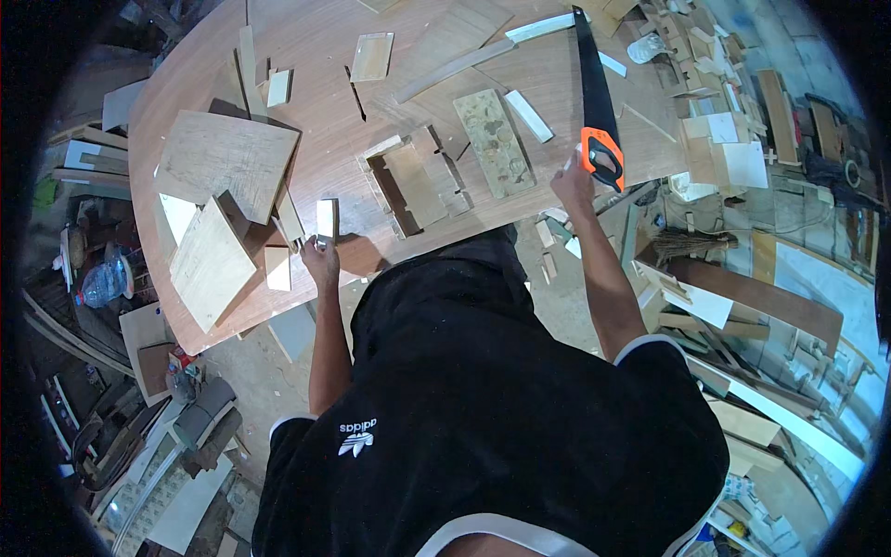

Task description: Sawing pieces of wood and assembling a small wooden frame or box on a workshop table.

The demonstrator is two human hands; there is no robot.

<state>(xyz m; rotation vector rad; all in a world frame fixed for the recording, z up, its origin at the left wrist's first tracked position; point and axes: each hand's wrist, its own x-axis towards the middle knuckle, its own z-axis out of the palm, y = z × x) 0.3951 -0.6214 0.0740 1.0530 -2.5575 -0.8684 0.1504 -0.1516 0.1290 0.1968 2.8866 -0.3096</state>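
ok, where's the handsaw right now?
Head view, upper right: the handsaw is over the right part of the table, orange handle toward the person beside the right hand, blade pointing away.

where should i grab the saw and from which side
By the orange handle, probably from the near side: it lies toward the person, its closed loop leaves an opening to grip through, and the dark blade points away. The right hand is at the handle's left edge; whether it grips isn't clear.
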